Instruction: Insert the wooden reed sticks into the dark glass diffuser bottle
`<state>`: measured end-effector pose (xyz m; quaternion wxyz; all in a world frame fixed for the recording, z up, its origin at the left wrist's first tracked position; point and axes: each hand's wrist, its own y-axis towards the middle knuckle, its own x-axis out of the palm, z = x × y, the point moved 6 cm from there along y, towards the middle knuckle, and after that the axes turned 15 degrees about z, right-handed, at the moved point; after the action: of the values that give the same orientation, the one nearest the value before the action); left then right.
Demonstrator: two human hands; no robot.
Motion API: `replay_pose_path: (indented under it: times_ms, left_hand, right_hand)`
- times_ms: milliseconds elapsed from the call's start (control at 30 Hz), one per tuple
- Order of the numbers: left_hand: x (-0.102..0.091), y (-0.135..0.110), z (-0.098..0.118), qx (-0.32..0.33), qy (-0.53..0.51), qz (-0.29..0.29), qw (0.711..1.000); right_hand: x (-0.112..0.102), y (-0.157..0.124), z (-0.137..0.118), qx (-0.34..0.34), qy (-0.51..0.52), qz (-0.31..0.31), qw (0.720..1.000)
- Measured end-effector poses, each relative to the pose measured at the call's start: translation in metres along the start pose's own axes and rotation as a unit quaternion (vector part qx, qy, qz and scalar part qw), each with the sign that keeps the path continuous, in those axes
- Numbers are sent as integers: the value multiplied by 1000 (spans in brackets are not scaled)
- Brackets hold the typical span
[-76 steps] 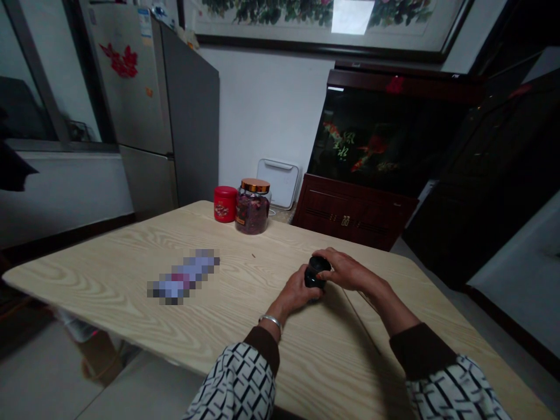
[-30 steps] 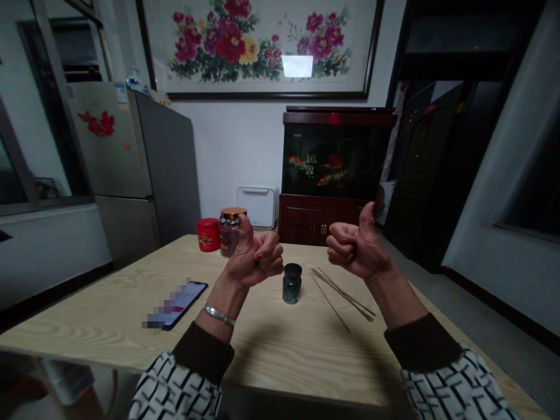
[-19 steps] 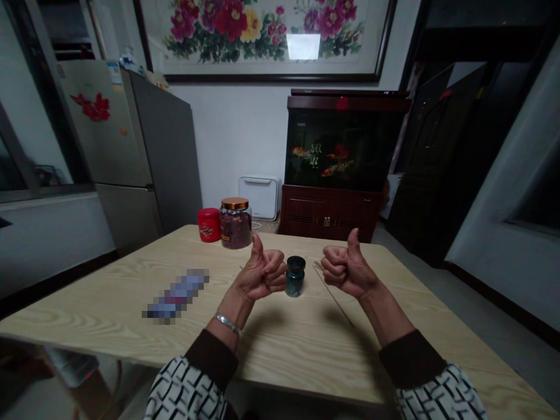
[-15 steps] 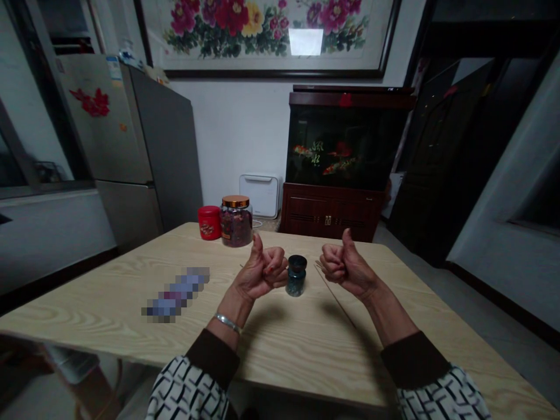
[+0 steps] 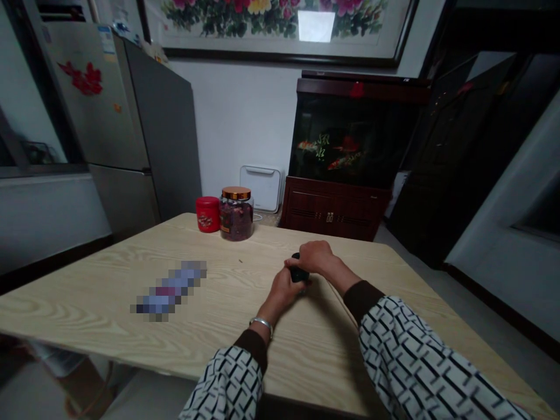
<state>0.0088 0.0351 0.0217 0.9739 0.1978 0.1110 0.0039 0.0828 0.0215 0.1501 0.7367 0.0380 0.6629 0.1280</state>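
A small jar (image 5: 300, 273) with a dark lid stands on the wooden table (image 5: 210, 326), mostly covered by my hands. Wrapped round its body is my left hand (image 5: 283, 287), with a silver bracelet at the wrist. My right hand (image 5: 317, 256) grips the dark lid from above, fingers bent over its far side. Beside the jar, a thin stick (image 5: 339, 297) lies on the table, partly hidden behind my right forearm.
Towards the back left of the table are a red canister (image 5: 207, 214) and a large clear jar (image 5: 237, 216) with a copper-coloured lid. A blurred-out flat item (image 5: 170, 290) lies on the left. Beyond the table stands a fish tank (image 5: 350, 140).
Both hands were fists with raised thumbs on either side of the jar. They have come together on it, left round the body, right on the lid. The view has tilted down slightly.
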Motion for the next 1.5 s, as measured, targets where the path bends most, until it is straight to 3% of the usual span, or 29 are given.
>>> replay_pose_path:
  times_ms: [100,200,267,400,467,567,633,733,833,900,1000,1067,1133,1233,1300,1400,1500]
  left_hand:
    - [-6,1,-2,21,11,23,999]
    - [-9,1,-3,34,5,25,999]
    - [-8,1,-3,38,0,21,999]
    - [-4,1,-6,19,16,8,1000]
    - [-6,1,-5,21,14,18,1000]
    - [-7,2,-5,29,1,22,999]
    - [-6,2,-5,32,-8,19,999]
    - [-6,2,-5,34,-10,22,999]
    - [-6,3,-4,29,14,17,999]
    - [-7,2,-3,25,23,15,999]
    - [-8,2,-1,25,17,19,999]
    - [-9,1,0,22,13,20,999]
    - [-9,1,0,16,13,18,1000]
    - [-9,1,0,8,13,19,1000]
    - [-9,0,1,11,14,18,1000]
    - [-9,1,2,23,10,18,1000]
    - [-8,3,0,18,9,17,1000]
  right_hand:
    - [-1,0,6,-71,44,-33,996]
    - [-3,-2,7,-149,153,-43,976]
    - [-3,0,11,-118,185,-18,975]
    - [4,5,16,2,70,-12,997]
    - [6,6,10,-23,57,-40,997]
    - [2,5,0,-114,134,-45,983]
    - [1,6,2,-108,148,-29,983]
    - [6,7,10,-50,91,-33,994]
    - [-1,10,11,-81,133,1,988]
    - [-16,13,21,-85,245,77,963]
    - [-21,3,57,17,430,203,879]
    - [1,-18,79,112,503,256,818]
    - [36,-49,88,181,512,283,791]
    - [88,-95,80,233,489,276,794]
    - [106,-116,65,215,480,248,813]
    - [107,-134,49,191,410,229,862]
    - [94,-137,57,182,332,250,891]
